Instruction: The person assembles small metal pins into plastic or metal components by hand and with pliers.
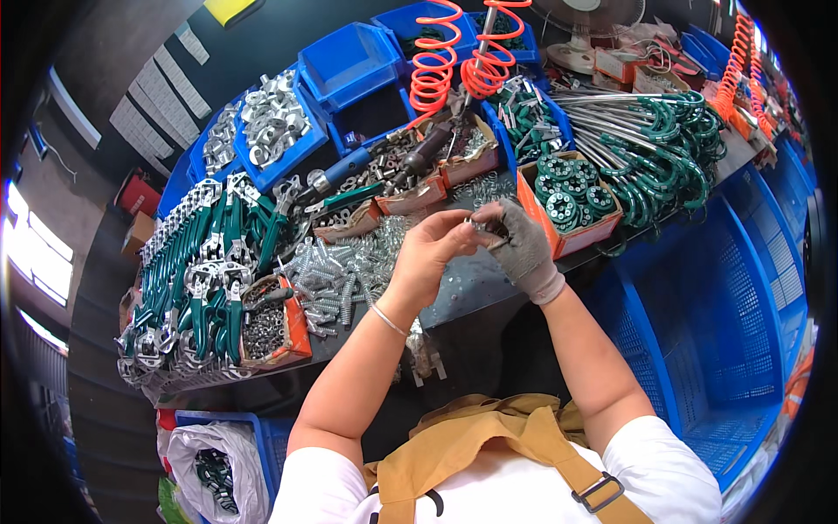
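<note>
My bare left hand (434,253) and my right hand (524,251) in a grey work glove meet above the front of the bench. Between their fingertips is a small metal part (474,224); its kind is too small to make out. Both hands are closed in a pinch on it. Left of my left hand lies a pile of coil springs (336,266). Right beside the glove stands a cardboard box (583,229) of round green parts with holes. Behind the hands, open boxes hold small metal fittings (410,162).
Green-handled clamp tools (205,253) stand in rows at left, by a box of nuts (266,327). Orange coiled air hoses (434,74) hang over the bench. Green hooked rods (663,144) lie far right. Blue bins (349,65) stand behind; large blue crates (698,323) are at right.
</note>
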The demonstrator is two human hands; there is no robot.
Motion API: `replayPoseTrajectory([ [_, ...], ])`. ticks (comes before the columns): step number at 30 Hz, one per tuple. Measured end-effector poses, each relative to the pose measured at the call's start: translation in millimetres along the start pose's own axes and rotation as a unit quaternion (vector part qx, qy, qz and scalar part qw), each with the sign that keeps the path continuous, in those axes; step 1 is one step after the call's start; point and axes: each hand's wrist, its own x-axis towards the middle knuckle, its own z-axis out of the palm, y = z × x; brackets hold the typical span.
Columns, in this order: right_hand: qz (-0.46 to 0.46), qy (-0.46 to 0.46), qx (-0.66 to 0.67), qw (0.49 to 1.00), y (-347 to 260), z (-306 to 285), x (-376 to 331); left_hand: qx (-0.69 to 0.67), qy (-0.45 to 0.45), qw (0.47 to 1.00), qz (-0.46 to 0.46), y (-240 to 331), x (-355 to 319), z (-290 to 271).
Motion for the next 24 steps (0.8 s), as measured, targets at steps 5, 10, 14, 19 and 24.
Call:
replayPoseTrajectory([
  [5, 0.218, -0.03, 0.134, 0.966, -31, -7, 3, 0.046, 0.041, 0.991, 0.122, -11, -8, -2],
  [10, 0.289, -0.064, 0.199, 0.934, -41, -13, 6, 0.159, 0.023, 0.96, 0.229, -5, -14, 6],
  [14, 0.253, -0.025, 0.165, 0.953, -42, -11, 1, 0.075, 0.053, 0.987, 0.131, -1, -20, 10],
  [19, 0.217, -0.05, 0.124, 0.967, -51, -14, 2, 0.042, 0.044, 0.986, 0.154, -2, -26, 11],
  [24, -0.004, -0.034, -0.027, 0.999, -49, -13, -2, 0.165, 0.055, 0.974, 0.146, -3, -34, 16],
])
